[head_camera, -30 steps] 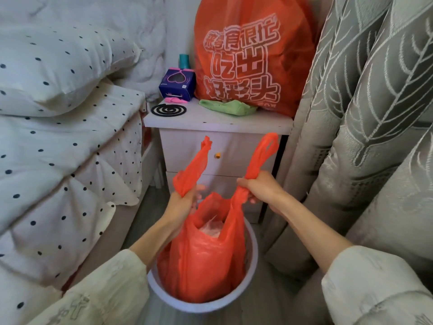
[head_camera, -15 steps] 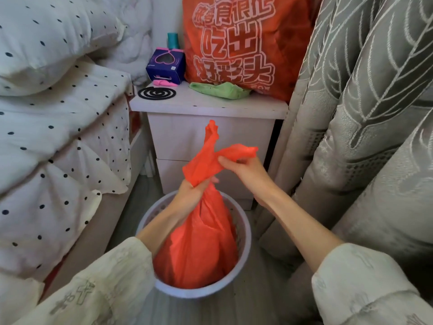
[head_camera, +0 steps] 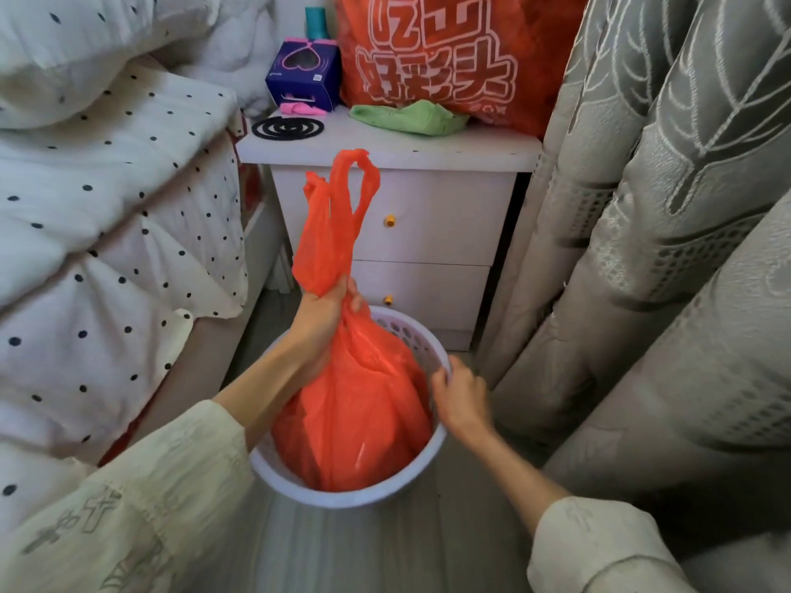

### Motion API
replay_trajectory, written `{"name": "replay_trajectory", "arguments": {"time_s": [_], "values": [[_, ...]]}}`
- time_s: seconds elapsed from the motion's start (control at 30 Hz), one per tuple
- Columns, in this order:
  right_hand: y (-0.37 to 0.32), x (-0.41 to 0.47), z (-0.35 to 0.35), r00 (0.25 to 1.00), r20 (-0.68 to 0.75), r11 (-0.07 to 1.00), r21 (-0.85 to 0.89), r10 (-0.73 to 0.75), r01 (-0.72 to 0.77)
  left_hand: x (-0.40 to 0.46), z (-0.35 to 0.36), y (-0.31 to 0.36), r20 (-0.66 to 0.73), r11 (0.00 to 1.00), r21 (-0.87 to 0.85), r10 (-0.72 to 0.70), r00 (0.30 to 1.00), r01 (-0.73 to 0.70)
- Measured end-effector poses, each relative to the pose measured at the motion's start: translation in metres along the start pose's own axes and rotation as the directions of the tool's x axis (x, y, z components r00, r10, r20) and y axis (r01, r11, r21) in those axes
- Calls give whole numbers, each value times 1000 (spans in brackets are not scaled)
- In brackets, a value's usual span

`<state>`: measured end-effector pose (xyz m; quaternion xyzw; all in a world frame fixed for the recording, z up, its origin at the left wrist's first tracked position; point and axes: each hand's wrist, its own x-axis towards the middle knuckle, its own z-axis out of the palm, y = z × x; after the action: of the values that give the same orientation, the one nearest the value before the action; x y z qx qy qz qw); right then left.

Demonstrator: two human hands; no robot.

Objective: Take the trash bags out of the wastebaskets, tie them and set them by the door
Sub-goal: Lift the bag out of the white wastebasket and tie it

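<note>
Orange plastic fills my view: the trash bag (head_camera: 351,413) sits with its bulging body down inside the white wastebasket (head_camera: 342,494) on the floor, its long axis running upright, neck and two handle loops pointing straight up in front of the nightstand (head_camera: 428,233). My left hand (head_camera: 321,318) has its fingers (head_camera: 352,291) wrapped tight round the gathered neck, just above the basket's rim, and the handles stand loose above my fist. My right hand (head_camera: 460,400) rests on the basket's right rim with its fingers curled over the edge, just beside the bag. On the tabletop of the nightstand lie a black mosquito coil (head_camera: 287,128), a purple box (head_camera: 304,77), a green cloth (head_camera: 408,117) and a big orange printed bag (head_camera: 441,57).
</note>
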<state>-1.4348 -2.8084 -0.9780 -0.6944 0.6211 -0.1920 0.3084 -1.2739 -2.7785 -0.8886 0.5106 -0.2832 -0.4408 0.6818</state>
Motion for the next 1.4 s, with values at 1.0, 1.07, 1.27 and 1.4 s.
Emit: {"name": "replay_trajectory", "arguments": {"time_s": [1.0,1.07,1.27,1.4], "values": [[27,16,-8,927,26,781,531,373,-329,-8,10,165,-54,922,-193,330,942,-334],[23,16,-13,923,81,785,502,376,-363,-14,5,160,-47,938,-177,294,955,-298],[-3,7,-38,971,-36,938,267,237,-219,-41,-18,160,-126,955,-55,284,951,-292],[-40,-9,-46,993,-120,998,65,-7,15,-69,-28,168,-172,952,57,305,937,-299]]}}
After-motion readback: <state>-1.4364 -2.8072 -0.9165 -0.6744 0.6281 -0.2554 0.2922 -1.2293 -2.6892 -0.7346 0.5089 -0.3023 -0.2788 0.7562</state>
